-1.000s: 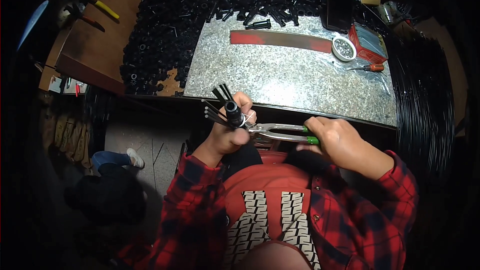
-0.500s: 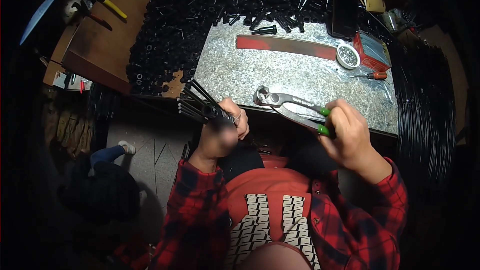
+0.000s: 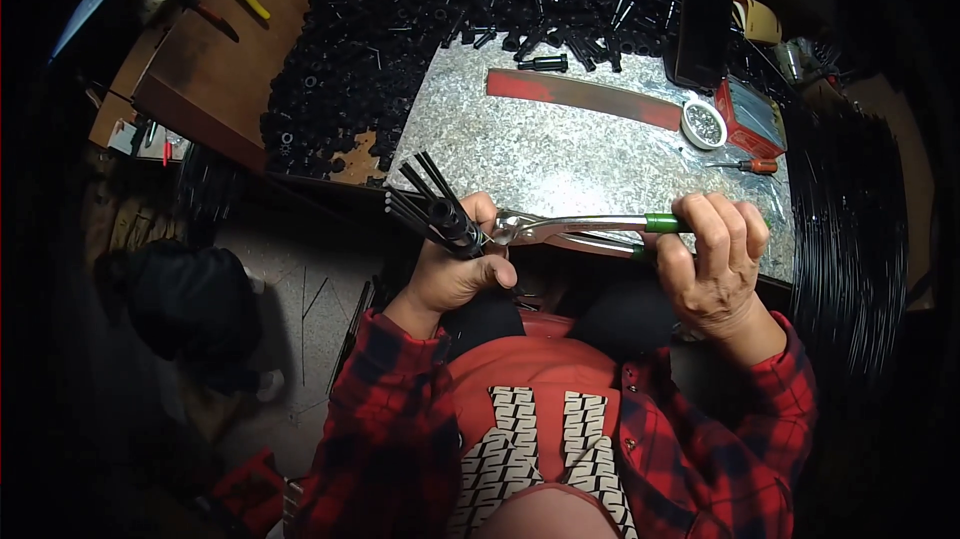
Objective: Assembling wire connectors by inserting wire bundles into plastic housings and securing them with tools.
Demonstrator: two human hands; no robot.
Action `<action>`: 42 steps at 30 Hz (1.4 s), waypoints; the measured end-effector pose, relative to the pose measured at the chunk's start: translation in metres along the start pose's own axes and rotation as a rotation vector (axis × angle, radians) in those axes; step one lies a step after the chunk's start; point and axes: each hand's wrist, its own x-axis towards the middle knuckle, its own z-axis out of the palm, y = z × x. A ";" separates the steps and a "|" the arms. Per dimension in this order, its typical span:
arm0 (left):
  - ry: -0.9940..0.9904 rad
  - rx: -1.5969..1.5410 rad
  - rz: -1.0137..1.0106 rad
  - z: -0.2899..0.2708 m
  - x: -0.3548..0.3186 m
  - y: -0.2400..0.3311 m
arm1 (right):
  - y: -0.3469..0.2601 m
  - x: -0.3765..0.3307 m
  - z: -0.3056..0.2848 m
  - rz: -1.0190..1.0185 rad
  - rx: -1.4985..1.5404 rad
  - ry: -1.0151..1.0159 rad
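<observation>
My left hand [image 3: 455,277] is wrapped round a bundle of thin black rods [image 3: 422,179] that fan up and left from a dark ringed hub [image 3: 440,211], like umbrella ribs. Fine wire shows beside the hub. In my right hand [image 3: 715,254] are end-cutting pincers [image 3: 585,226] with green grips, lying almost level. Their jaws meet the wire at the hub's right side, close to my left thumb and fingers. Whether the jaws have closed fully on the wire cannot be made out. Both hands are in front of the table's near edge.
Black tubular parts [image 3: 400,29] are heaped across the back. On the speckled tabletop [image 3: 470,149] lie a red-brown strip [image 3: 590,97], a white bowl [image 3: 702,145] of small metal pieces, a screwdriver [image 3: 757,167] and a box [image 3: 752,131]. Long black rods [image 3: 850,259] hang right. Someone [image 3: 190,299] is lower left.
The pincers have moved left and down to the hub, where their jaws now meet the wire. My left hand has turned and shifted slightly right. The person lower left has changed posture.
</observation>
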 end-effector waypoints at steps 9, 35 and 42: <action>0.040 0.070 0.075 -0.001 0.004 -0.006 | 0.001 0.000 -0.004 -0.059 0.021 -0.029; -0.004 0.048 0.138 0.006 -0.005 -0.008 | 0.001 -0.016 -0.026 0.273 0.948 -0.642; -0.311 0.342 0.338 0.007 0.008 -0.002 | -0.003 -0.046 -0.013 0.788 2.113 -1.464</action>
